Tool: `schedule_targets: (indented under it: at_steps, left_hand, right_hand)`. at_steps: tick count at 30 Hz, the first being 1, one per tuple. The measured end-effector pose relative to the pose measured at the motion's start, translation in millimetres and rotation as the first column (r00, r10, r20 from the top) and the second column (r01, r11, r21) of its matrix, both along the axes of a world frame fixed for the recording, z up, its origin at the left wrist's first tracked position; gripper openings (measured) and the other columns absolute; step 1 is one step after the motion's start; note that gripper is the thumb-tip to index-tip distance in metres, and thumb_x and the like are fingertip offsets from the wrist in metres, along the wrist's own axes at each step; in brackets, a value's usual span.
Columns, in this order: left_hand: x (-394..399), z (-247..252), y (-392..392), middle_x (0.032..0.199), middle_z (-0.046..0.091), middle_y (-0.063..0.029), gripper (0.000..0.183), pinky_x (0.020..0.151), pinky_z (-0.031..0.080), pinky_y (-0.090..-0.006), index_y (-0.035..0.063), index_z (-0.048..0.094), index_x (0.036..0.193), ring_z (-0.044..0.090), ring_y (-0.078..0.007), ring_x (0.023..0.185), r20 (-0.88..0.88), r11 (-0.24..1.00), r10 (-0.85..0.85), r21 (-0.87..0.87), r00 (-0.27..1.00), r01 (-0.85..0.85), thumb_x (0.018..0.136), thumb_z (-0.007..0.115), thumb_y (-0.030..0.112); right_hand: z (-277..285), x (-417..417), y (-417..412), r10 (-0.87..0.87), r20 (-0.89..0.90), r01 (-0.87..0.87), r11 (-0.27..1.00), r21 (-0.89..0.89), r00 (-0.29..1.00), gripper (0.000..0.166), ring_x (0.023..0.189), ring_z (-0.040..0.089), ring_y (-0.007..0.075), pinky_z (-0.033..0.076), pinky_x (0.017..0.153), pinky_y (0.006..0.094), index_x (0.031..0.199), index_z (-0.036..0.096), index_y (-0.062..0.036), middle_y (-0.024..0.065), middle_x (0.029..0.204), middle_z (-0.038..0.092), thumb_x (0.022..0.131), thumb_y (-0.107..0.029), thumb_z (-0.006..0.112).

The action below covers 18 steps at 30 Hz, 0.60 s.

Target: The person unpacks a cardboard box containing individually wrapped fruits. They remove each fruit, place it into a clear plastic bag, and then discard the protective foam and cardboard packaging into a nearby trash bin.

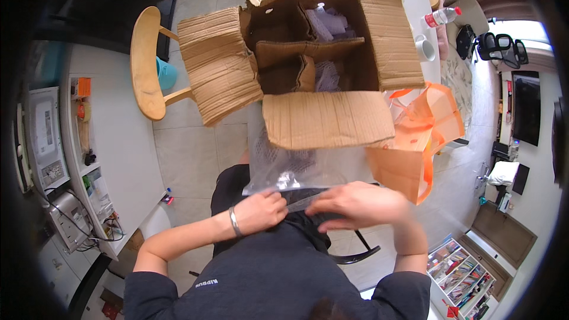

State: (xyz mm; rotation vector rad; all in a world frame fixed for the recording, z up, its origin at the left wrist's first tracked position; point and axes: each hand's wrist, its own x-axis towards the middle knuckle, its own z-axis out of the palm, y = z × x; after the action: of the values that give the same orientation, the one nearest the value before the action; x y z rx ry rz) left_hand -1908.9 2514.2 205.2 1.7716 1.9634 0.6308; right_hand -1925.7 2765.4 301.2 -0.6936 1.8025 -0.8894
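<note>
My left hand (pixel 263 210), with a silver bracelet at its wrist, is closed on the near edge of a clear plastic bag (pixel 293 179) over my lap. Foam netting shows through the bag, which reaches under the front flap of an open cardboard box (pixel 326 118). My right hand (pixel 346 208), slightly blurred, is beside the bag's near edge with its fingers apart; whether it touches the film I cannot tell. Cardboard dividers (pixel 306 48) split the box into compartments. White foam netting (pixel 328 22) lies in the two right compartments; the left ones look dark inside.
An orange bag (pixel 404 155) is right of the box. On the white table (pixel 429 69) are a white mug (pixel 424 49) and a plastic bottle (pixel 440 18) with a red cap. A wooden chair (pixel 146 64) is at the left, with a turquoise bucket (pixel 166 73) behind it.
</note>
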Motion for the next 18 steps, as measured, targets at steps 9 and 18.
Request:
schedule_targets:
  at_steps: [9,18]
  left_hand:
    - [-81.0,44.9,27.5,0.079,0.055,-0.0050,0.025,0.074,0.049,-0.0283,0.0031,0.060,0.092,0.058,-0.0193,0.079,0.168,0.882,0.192,0.402,0.967,-0.245,0.069,0.057,0.011]
    - [-151.9,17.1,71.7,0.092,0.060,-0.0096,0.025,0.079,0.050,-0.0355,0.0052,0.062,0.089,0.059,-0.0257,0.092,0.138,0.793,0.545,0.234,0.827,-0.562,0.067,0.071,0.013]
  right_hand:
    - [-133.2,-176.1,95.4,0.041,-0.498,0.360,0.640,0.679,0.866,0.022,0.084,0.064,0.0298,0.050,0.074,0.0396,0.088,0.067,-0.0025,0.0184,0.085,0.065,0.079,-0.019,0.058]
    - [-241.4,-173.3,104.9,0.473,-0.341,-0.019,0.605,0.796,0.812,0.038,0.087,0.064,0.0287,0.052,0.077,0.0377,0.089,0.067,-0.0063,0.0160,0.090,0.066,0.060,-0.030,0.073]
